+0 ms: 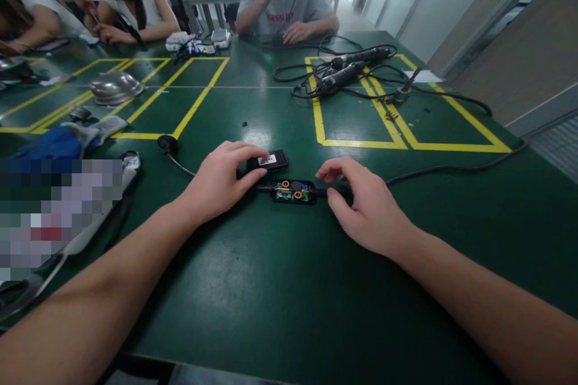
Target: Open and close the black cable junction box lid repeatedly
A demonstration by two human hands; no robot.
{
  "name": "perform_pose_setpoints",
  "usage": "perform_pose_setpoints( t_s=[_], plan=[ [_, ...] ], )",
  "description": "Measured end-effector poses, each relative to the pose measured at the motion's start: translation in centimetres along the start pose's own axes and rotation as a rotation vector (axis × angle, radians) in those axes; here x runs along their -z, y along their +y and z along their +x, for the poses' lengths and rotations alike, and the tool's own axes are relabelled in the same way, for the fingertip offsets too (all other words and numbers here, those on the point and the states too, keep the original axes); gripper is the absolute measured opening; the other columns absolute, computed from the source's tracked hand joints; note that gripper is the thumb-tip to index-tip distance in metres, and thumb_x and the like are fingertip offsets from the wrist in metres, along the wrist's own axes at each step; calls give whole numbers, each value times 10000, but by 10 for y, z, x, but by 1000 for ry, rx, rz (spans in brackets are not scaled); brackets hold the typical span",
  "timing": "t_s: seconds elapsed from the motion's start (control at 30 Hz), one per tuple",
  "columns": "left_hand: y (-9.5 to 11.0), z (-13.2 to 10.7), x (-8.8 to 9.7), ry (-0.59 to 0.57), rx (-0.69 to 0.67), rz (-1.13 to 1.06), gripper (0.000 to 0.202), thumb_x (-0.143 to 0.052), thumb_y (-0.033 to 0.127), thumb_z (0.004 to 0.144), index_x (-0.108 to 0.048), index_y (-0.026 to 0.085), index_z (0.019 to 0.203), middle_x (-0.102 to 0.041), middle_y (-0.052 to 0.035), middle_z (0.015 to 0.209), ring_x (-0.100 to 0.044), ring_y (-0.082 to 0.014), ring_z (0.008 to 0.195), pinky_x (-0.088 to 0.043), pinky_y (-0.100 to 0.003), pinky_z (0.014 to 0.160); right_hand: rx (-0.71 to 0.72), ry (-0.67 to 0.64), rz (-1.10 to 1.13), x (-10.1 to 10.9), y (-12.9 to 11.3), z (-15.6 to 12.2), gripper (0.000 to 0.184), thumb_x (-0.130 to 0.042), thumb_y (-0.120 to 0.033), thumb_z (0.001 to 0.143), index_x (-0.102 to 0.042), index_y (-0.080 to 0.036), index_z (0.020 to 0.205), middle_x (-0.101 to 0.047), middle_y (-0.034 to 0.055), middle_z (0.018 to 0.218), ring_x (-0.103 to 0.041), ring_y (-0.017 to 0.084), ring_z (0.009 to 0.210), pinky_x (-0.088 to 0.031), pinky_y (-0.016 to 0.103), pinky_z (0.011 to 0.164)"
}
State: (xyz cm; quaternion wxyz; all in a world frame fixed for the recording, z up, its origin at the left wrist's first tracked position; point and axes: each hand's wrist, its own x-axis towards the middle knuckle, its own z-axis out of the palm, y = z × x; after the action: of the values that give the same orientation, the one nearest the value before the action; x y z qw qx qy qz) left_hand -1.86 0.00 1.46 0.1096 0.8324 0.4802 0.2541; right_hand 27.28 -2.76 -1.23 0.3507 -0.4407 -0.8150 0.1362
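An opened black housing (293, 200) lies on the green table between my hands. Inside it show a green circuit board, copper-coloured ring coils and thin wires. Black cable leaves the housing at both ends. Beyond its left part is a ribbed black cover (280, 160) with a white label. My left hand (228, 174) has its fingers over the cover's left end and its thumb at the near edge, closed on it. To the right of the housing, my right hand (368, 204) curves over the cable, thumb and fingers apart, with nothing visibly gripped.
A black plug (167, 144) lies left of my left hand. Further left are a power strip (67, 210), blue gloves (49, 144) and a metal bowl (116, 87). Black handheld tools (341, 77) with tangled cables lie at the far right, over yellow tape. People sit across the table.
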Motion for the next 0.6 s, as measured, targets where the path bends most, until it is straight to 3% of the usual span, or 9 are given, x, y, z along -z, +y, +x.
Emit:
perform_pose_setpoints(
  t_s=[0.13, 0.23, 0.6],
  plan=[
    [13, -5, 0, -47, -189, -120, 325, -672, 382, 1111, -815, 220, 1354, -827, -106, 1348, -750, -286, 1256, -590, -458, 1153, -8, -15, 14, 0, 0, -2, 391, -559, -139, 894, -608, -228, 1271, -795, 113, 1181, -750, 311, 1022, -578, 480, 909],
    [16, -5, -2, -132, -224, -184, 312, -686, 372, 1110, -819, 225, 1351, -832, -103, 1337, -770, -272, 1228, -606, -440, 1148, 45, -76, -3, 1, -3, -2, 503, -613, -187, 885, -597, -210, 1388, -792, 147, 1279, -748, 336, 1082, -581, 513, 950],
    [20, -7, -7, -139, -255, -185, 302, -669, 330, 1130, -800, 211, 1374, -823, -112, 1349, -757, -271, 1246, -603, -459, 1156, 94, -111, -42, -3, -3, 0, 421, -732, -324, 994, -687, -193, 1392, -807, 163, 1318, -753, 372, 1207, -588, 534, 985]
  ],
)
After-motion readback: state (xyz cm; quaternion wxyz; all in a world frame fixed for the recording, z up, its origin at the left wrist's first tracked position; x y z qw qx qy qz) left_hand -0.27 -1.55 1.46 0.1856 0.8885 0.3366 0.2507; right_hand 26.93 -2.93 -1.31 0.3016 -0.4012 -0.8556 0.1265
